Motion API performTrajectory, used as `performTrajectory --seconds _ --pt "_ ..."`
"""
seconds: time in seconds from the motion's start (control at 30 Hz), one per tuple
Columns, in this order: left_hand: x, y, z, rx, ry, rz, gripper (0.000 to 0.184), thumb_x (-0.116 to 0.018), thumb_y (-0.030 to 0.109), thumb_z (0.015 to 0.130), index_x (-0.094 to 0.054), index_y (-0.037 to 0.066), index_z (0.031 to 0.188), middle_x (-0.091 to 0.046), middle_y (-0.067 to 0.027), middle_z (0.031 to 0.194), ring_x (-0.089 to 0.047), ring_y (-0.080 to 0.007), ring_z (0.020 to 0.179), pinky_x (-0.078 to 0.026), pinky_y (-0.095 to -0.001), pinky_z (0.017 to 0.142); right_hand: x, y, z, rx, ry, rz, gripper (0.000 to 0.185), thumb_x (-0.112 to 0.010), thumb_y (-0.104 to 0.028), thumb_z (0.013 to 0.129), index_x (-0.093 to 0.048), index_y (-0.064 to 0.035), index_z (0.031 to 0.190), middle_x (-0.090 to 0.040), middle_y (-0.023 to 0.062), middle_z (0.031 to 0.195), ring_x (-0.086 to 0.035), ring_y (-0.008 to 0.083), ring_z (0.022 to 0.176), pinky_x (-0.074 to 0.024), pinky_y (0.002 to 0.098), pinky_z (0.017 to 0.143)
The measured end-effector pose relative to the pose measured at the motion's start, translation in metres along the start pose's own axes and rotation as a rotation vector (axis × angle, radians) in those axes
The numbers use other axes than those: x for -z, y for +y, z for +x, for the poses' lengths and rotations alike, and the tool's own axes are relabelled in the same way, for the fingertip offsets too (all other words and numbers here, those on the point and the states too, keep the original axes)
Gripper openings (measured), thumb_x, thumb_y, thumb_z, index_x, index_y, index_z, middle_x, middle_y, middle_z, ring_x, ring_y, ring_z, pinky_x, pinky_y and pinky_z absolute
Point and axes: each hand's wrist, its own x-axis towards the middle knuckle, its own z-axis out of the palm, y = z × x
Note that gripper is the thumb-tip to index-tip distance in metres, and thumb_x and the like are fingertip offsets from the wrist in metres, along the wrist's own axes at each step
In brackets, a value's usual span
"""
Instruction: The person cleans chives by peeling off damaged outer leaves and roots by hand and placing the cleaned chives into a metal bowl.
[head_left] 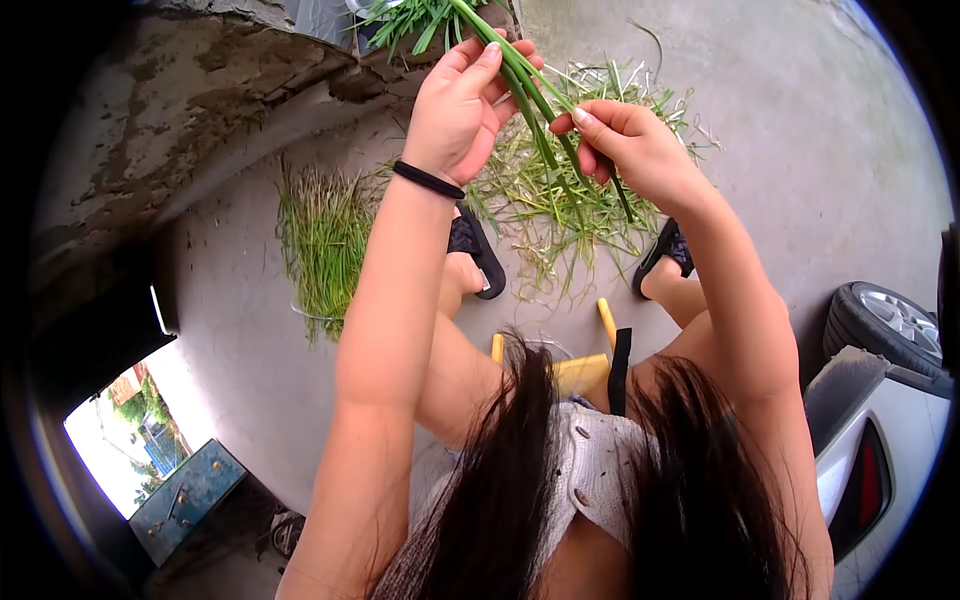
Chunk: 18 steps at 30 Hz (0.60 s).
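Green, long, thin leaf stalks [535, 90] are up in front of me, held between my two hands, above the floor. My left hand [463, 110] grips them higher up, with the thumb on top and the fingers curled loosely behind. My right hand [632, 150] pinches them lower down, between the thumb and fingertips. Past that pinch, the dark green ends hang down.

A stretchy black band [428, 181] goes around my left wrist. Near my left hand, at the top, more flat green leaves [425, 20] lie in a bunch. Next to them is a rough brown slab [150, 120] with a broken-looking face.

Below my hands, a messy heap of green and pale yellow strands [530, 225] is spread on the smooth grey floor [800, 110]. To the left of it, a neater bundle of thin green stems [330, 240] lies flat.

My feet are in a black left sandal [483, 255] and a black right sandal [672, 248], on either side of the heap. Something yellow with sticking-out bars [582, 375] is between my legs. I can't tell what it is.

Far to the right are a black tyre with a silver wheel [880, 325] and a white car [895, 470]. Down on the left is a blue-green box [187, 500].
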Motion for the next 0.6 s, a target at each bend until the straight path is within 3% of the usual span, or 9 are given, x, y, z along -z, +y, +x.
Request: performTrajectory --seconds 0.17,0.37,0.4,0.5,0.53,0.6 --pt "-0.004 0.004 -0.005 -0.017 0.065 0.151 0.018 -0.045 0.012 0.092 -0.048 0.001 0.106 -0.056 -0.0149 0.108 -0.056 -0.0237 0.1 -0.047 -0.036 0.088 0.004 -0.007 -0.004 0.024 -0.018 0.102 0.018 -0.044 -0.016 0.092 -0.056 -0.0024 0.097 -0.052 -0.0015 0.064 -0.047 0.0049 0.057 -0.042 0.0203 0.055" --pt "-0.006 0.002 -0.006 -0.013 0.09 0.257 0.019 -0.042 0.011 0.092 -0.047 0.001 0.107 -0.059 -0.0127 0.101 -0.059 -0.0224 0.094 -0.048 -0.034 0.083 0.013 -0.005 -0.001 0.111 0.221 -0.134 0.019 -0.051 -0.012 0.086 -0.056 0.001 0.099 -0.056 0.0001 0.072 -0.048 0.0068 0.061 -0.0409 0.0228 0.056" --pt "-0.01 0.003 -0.008 -0.017 0.116 0.257 0.021 -0.04 0.014 0.092 -0.047 0.001 0.107 -0.059 -0.01 0.093 -0.059 -0.0207 0.087 -0.047 -0.0332 0.079 0.015 -0.008 -0.003 0.122 0.252 -0.177 0.019 -0.051 -0.012 0.086 -0.056 0.0007 0.099 -0.056 0.0 0.072 -0.047 0.0068 0.061 -0.0402 0.0229 0.056" --pt "-0.003 0.003 -0.007 0.0 0.052 0.05 0.023 -0.038 0.018 0.093 -0.047 0.001 0.106 -0.056 -0.0081 0.086 -0.056 -0.0193 0.078 -0.046 -0.0326 0.074 0.025 -0.012 -0.005 0.147 0.329 -0.305 0.018 -0.052 -0.011 0.085 -0.057 -0.0009 0.1 -0.054 0.0029 0.071 -0.045 0.0089 0.061 -0.0386 0.0246 0.056" --pt "-0.009 0.002 -0.006 0.01 0.094 0.011 0.027 -0.038 0.026 0.094 -0.048 0.003 0.104 -0.052 -0.0049 0.075 -0.05 -0.016 0.068 -0.042 -0.0299 0.066 0.029 -0.005 -0.003 0.193 0.361 -0.344 0.018 -0.053 -0.011 0.085 -0.057 -0.001 0.099 -0.054 0.0038 0.071 -0.045 0.0094 0.061 -0.0387 0.0251 0.056" --pt "-0.011 0.003 -0.006 -0.017 0.081 0.013 0.028 -0.038 0.029 0.094 -0.048 0.004 0.104 -0.048 -0.0034 0.071 -0.047 -0.0141 0.065 -0.04 -0.0281 0.062 0.029 -0.007 -0.003 0.245 0.402 -0.417 0.017 -0.054 -0.011 0.084 -0.058 -0.0012 0.097 -0.055 0.0071 0.073 -0.047 0.0109 0.062 -0.0396 0.0263 0.058"
